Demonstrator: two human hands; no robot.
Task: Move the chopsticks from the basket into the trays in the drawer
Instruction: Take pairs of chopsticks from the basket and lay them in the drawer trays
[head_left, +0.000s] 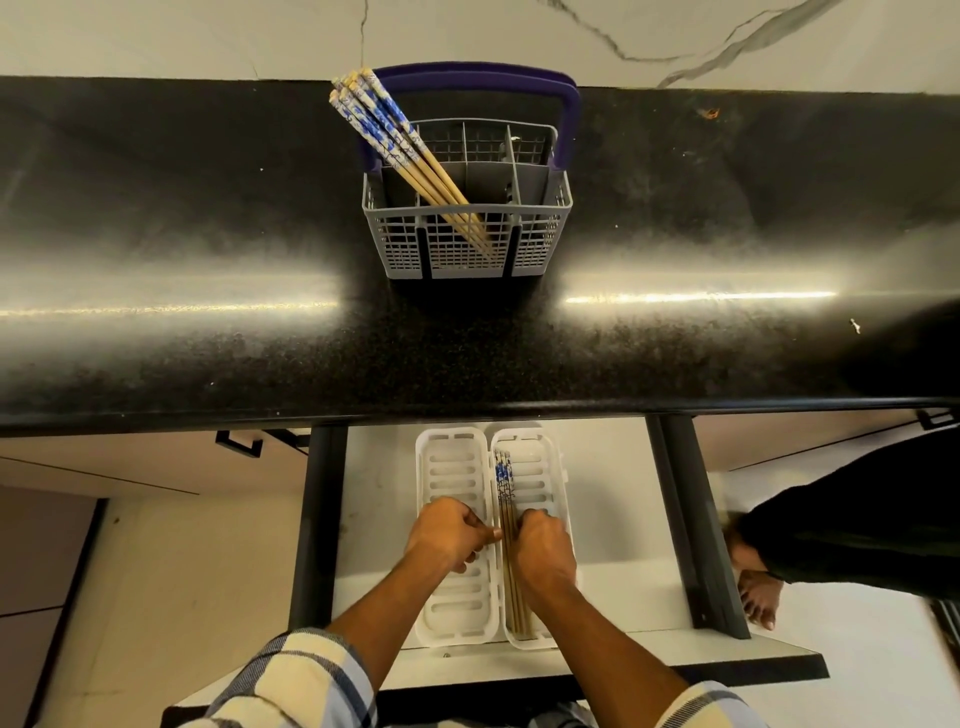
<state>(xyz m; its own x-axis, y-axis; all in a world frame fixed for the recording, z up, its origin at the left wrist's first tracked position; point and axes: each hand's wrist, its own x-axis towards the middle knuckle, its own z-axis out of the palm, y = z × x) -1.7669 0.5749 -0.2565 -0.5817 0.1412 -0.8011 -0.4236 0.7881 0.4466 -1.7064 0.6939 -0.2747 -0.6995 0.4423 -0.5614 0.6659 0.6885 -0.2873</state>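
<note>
A grey cutlery basket with a purple handle stands on the black counter and holds several chopsticks with blue-and-white tops, leaning to the left. Below, in the open drawer, two white slotted trays lie side by side. The left tray holds no chopsticks. The right tray has several chopsticks along its left side. My left hand rests over the left tray, its curled fingers touching those chopsticks. My right hand is curled over the chopsticks in the right tray.
The black counter stretches wide on both sides of the basket. Another person's bare foot and dark trouser leg stand on the floor right of the drawer. Closed cabinet fronts with a dark handle sit to the left.
</note>
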